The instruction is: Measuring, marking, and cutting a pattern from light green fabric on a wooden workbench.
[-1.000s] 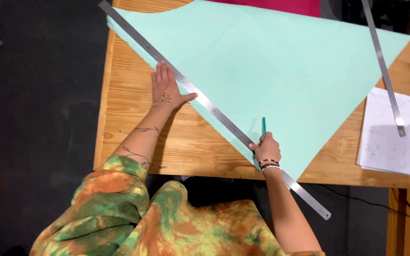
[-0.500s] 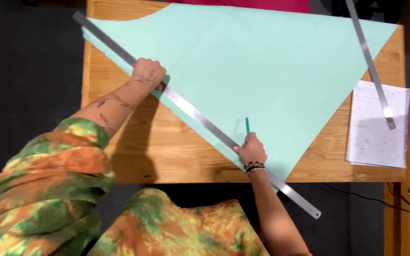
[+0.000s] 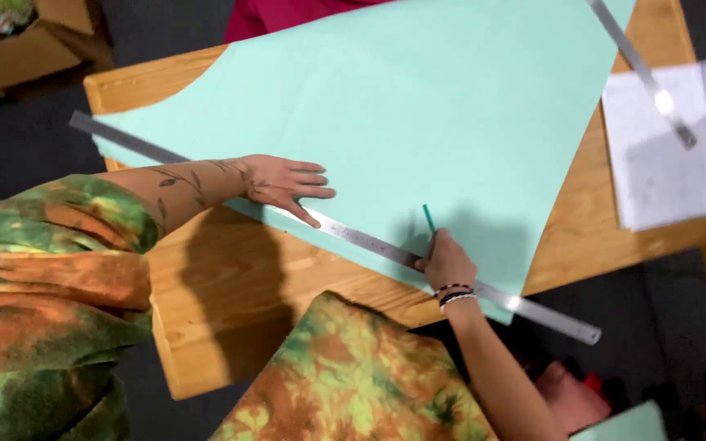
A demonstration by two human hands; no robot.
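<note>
Left hand (image 3: 283, 183): flat, fingers spread, pressing on ruler (image 3: 353, 237); grips nothing.
Right hand (image 3: 448, 263): closed on green pencil (image 3: 429, 219), tip against ruler edge.
Ruler: long steel, diagonal along lower edge of mint sheet (image 3: 418, 122).
Sheet: spread over wooden surface (image 3: 230, 302).
Also: second ruler (image 3: 639, 69) on notepad (image 3: 668, 147), right.

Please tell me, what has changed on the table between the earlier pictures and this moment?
The left hand slid along the long metal ruler: first up toward its far end, now back toward the middle, fingers spread flat on it. The right hand stayed low on the ruler, gripping the green pencil against its edge. The ruler still lies along the edge of the mint green sheet.
</note>
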